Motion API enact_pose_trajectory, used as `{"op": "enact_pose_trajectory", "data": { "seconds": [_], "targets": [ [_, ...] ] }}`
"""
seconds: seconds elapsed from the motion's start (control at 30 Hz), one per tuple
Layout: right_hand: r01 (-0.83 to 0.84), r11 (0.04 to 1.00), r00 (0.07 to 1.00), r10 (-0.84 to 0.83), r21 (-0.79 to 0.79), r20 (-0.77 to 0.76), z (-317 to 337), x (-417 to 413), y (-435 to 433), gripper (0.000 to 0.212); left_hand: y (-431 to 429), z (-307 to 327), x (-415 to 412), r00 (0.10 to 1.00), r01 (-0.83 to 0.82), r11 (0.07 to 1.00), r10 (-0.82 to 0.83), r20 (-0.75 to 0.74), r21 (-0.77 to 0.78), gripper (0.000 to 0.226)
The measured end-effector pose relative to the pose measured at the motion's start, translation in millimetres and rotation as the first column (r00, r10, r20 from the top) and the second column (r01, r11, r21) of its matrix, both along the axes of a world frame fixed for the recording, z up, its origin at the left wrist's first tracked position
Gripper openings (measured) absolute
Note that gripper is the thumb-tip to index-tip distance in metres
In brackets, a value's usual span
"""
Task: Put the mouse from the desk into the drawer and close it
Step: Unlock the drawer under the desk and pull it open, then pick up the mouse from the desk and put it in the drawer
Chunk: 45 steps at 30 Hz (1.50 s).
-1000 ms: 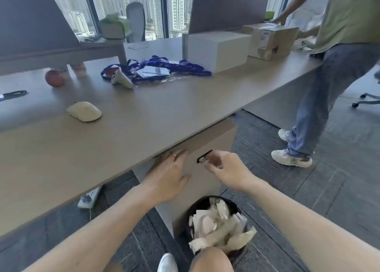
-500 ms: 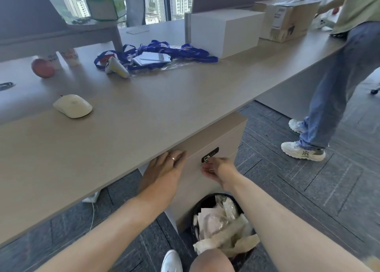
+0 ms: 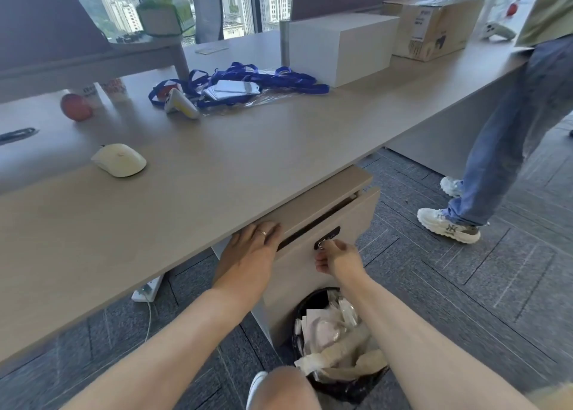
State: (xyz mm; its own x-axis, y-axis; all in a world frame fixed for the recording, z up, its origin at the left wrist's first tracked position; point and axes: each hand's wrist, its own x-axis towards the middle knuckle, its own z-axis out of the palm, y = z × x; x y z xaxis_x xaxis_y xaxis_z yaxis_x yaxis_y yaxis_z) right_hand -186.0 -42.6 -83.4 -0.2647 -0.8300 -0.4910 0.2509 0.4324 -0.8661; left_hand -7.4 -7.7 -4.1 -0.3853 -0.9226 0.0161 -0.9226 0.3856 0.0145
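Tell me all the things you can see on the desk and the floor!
mouse: 1, cream, desk, left side
apple: 1, red, desk, far left
lanyards: a bunch, blue, desk middle
white box: 1, white, desk, behind lanyards
cardboard box: 1, brown, desk, far right
drawer: 1, beige, under desk, slightly open
bin: 1, black, full, floor below drawer
power strip: 1, white, floor under desk
other person: 1, blue jeans, standing right
left hand: 1, on drawer's top edge
right hand: 1, at drawer's lock
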Motion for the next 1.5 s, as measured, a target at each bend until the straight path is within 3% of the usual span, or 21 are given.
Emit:
{"op": "enact_pose_trajectory", "data": {
  "seconds": [0.6, 0.93, 1.03, 1.1, 1.2, 1.27, 1.4, 1.43, 1.5],
  "targets": [
    [0.092, 0.995, 0.989, -0.096, -0.041, -0.116, 4.5, -76.2, 152.5, 0.023, 26.4, -10.1, -23.7, 0.990, -0.135, 0.990, 0.136, -0.033, 0.043, 0.081],
    [0.094, 0.994, 0.980, -0.102, -0.050, -0.174, 10.9, -83.9, 174.5, 0.024, 24.3, -11.3, -18.6, 0.992, -0.121, 0.991, 0.123, -0.036, 0.058, 0.073],
    [0.026, 1.000, 0.954, -0.021, 0.014, -0.299, 12.8, -87.0, 171.4, 0.029, 26.6, -4.8, -15.8, 0.992, -0.109, 0.986, 0.115, -0.045, 0.124, 0.074],
    [-0.082, 0.989, 0.861, 0.134, 0.126, -0.491, 17.7, -91.8, 168.9, 0.030, 33.6, 3.6, -13.3, 0.992, -0.090, 0.979, 0.103, -0.068, 0.181, 0.075],
    [-0.181, 0.938, 0.689, 0.336, 0.296, -0.642, 42.0, -97.3, 167.3, 0.040, 46.6, 27.4, -5.9, 0.994, -0.026, 0.971, 0.050, -0.096, 0.239, 0.070],
    [-0.197, 0.905, 0.501, 0.423, 0.377, -0.755, 67.2, -100.1, 167.5, 0.048, 53.6, 51.6, 1.7, 0.997, 0.024, 0.973, -0.005, -0.083, 0.228, 0.062],
    [-0.184, 0.876, -0.007, 0.451, 0.445, -0.892, 129.4, -87.7, 156.0, 0.046, 60.2, 108.4, 34.5, 0.990, 0.005, 0.988, 0.017, -0.140, 0.156, 0.056],
    [-0.191, 0.878, -0.089, 0.429, 0.438, -0.899, 146.4, -77.9, 150.5, 0.045, 61.9, 122.3, 46.0, 0.989, -0.014, 0.990, 0.034, -0.141, 0.139, 0.056],
    [-0.259, 0.873, -0.170, 0.380, 0.413, -0.909, 177.8, -51.4, 137.7, 0.045, 66.0, 148.0, 73.6, 0.990, -0.073, 0.992, 0.085, -0.111, 0.105, 0.057]
  ]
}}
